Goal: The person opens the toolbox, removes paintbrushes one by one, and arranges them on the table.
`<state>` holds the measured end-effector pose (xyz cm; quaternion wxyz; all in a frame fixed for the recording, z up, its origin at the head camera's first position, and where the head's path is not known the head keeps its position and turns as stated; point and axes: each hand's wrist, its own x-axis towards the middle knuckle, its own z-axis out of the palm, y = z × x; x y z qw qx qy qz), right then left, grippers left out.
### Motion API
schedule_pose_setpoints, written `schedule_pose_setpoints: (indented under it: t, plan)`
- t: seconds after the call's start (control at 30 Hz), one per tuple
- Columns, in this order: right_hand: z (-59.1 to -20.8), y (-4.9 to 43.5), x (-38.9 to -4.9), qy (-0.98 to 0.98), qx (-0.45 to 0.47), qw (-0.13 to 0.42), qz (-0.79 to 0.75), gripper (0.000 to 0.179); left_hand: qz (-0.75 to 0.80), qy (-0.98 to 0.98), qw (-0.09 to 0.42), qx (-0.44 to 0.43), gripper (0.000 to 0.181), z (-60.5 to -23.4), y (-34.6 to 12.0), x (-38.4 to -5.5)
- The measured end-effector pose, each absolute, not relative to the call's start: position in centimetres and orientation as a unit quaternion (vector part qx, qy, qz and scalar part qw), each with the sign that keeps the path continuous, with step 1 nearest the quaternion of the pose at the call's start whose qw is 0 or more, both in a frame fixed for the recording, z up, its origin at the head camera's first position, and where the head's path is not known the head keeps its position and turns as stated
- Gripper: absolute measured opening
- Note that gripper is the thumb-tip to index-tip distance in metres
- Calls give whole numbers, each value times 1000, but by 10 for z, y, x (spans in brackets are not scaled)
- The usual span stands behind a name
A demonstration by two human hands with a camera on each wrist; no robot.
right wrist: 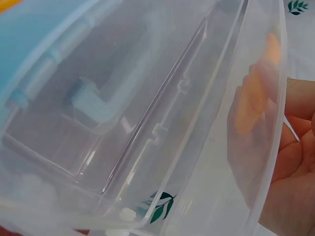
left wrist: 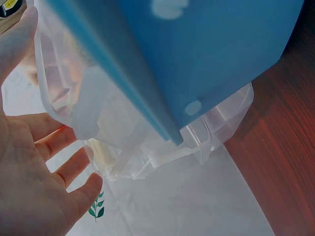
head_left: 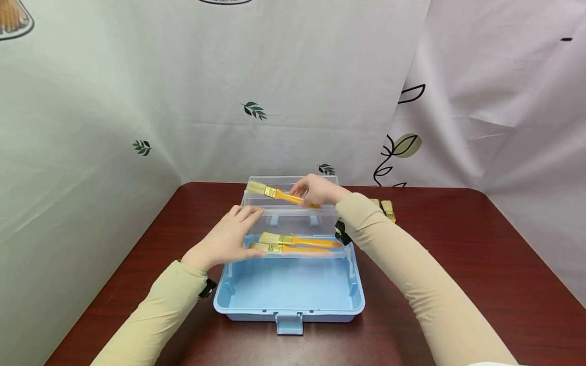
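A light blue toolbox (head_left: 293, 284) stands with its lid up and its clear tiered trays raised. Two paintbrushes with orange handles lie in the lower clear tray (head_left: 336, 253): one brush (head_left: 316, 242) behind, another brush (head_left: 297, 250) in front. At the left end of that tray is my left hand (head_left: 224, 239), thumb in front and fingers spread loosely by the tray's edge. My right hand (head_left: 320, 189) pinches the handle of a third paintbrush (head_left: 281, 195) at the upper clear tray (head_left: 254, 203), bristles toward the left. In the right wrist view, the orange handle (right wrist: 256, 93) shows through clear plastic beside the fingers.
More paintbrushes (head_left: 388, 209) lie on the dark red table (head_left: 448, 264) behind my right forearm, partly hidden by it. A latch (head_left: 289, 324) hangs down at the toolbox's front. White patterned cloth (head_left: 293, 91) hangs behind the table and along its sides.
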<state>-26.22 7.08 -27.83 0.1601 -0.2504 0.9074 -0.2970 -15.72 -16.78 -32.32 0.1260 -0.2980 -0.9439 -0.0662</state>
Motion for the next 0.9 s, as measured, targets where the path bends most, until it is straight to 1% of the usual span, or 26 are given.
schedule_pose_setpoints:
  t: [0.2,0.43,0.9]
  plan:
    - [-279,72,-262,897,-238,168,-332,34,-65,-943,128,-299,96,-324,-168,-157]
    - [-282,72,-263,883,-212,164,-385,37,-62,-943,129,-300,96,-324,-168,-157]
    - [-284,69,-262,830,-114,171,-518,37,-61,-943,127,-300,96,-324,-168,-157]
